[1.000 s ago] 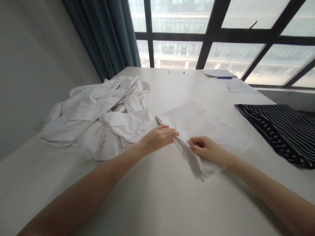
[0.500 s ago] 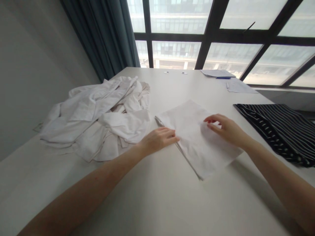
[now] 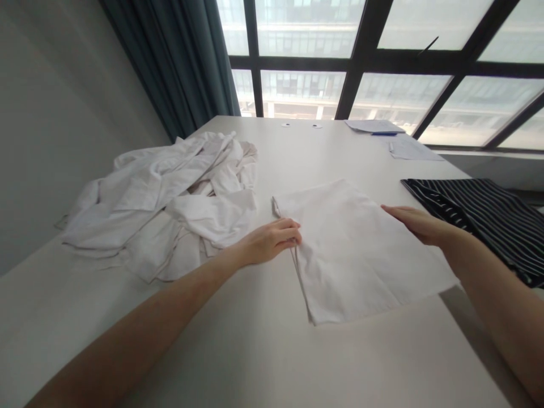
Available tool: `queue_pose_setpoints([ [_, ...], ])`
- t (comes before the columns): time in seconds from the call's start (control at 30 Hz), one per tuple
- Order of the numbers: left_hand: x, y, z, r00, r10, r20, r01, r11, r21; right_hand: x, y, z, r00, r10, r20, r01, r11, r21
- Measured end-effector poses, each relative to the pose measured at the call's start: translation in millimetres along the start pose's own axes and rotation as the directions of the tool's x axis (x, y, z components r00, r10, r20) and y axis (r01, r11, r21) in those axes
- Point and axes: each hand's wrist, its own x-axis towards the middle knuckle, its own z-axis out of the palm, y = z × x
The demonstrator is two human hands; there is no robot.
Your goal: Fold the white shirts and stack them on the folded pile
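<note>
A folded white cloth (image 3: 357, 255) lies flat in the middle of the white table (image 3: 238, 362). My left hand (image 3: 272, 241) rests on the cloth's left edge, fingers curled down against the fabric. My right hand (image 3: 419, 224) lies flat and open on the cloth's right edge, fingers stretched together toward the left. A heap of crumpled white cloths (image 3: 170, 198) sits just left of my left hand.
A dark striped fabric (image 3: 480, 218) lies at the table's right side, close to my right forearm. Sheets of paper (image 3: 408, 148) and a blue pen (image 3: 383, 134) lie at the far edge by the window. A dark curtain (image 3: 187, 62) hangs at the back left.
My right hand let go of the cloth's near edge, slid across it to the right edge and flattened. The cloth has turned and spread flatter. My left hand stayed in place.
</note>
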Motion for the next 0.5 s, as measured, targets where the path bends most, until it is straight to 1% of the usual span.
queue_pose_setpoints([
  [0.07, -1.4, 1.6, -2.2, 1.0, -0.021, 0.015, 0.022, 0.998, -0.057, -5.3, -1.4, -0.2, 0.983, 0.074, 0.17, -0.1, 0.984, 0.15],
  [0.1, -1.8, 2.6, -3.1, 0.999, -0.026, 0.022, 0.028, 0.997, -0.067, -7.0, -2.5, -0.1, 0.97, 0.111, 0.217, -0.153, 0.97, 0.191],
  [0.17, -2.4, 4.2, -4.5, 0.999, -0.029, 0.035, 0.031, 0.997, -0.066, -8.7, -5.1, 0.9, 0.972, 0.15, 0.182, -0.186, 0.962, 0.198],
  [0.27, -2.9, 4.5, -5.0, 0.999, -0.024, 0.043, 0.026, 0.999, -0.045, -8.8, -8.2, 3.7, 0.979, 0.145, 0.143, -0.174, 0.96, 0.221],
  [0.4, -2.9, 2.8, -3.3, 1.0, 0.003, 0.026, -0.002, 1.0, -0.014, -8.4, -10.3, 9.4, 0.976, 0.147, 0.162, -0.192, 0.931, 0.311],
  [0.5, -1.6, 2.3, -2.2, 1.0, 0.028, 0.007, -0.028, 1.0, -0.002, -7.9, -12.1, 12.7, 0.978, 0.107, 0.177, -0.161, 0.931, 0.326],
])
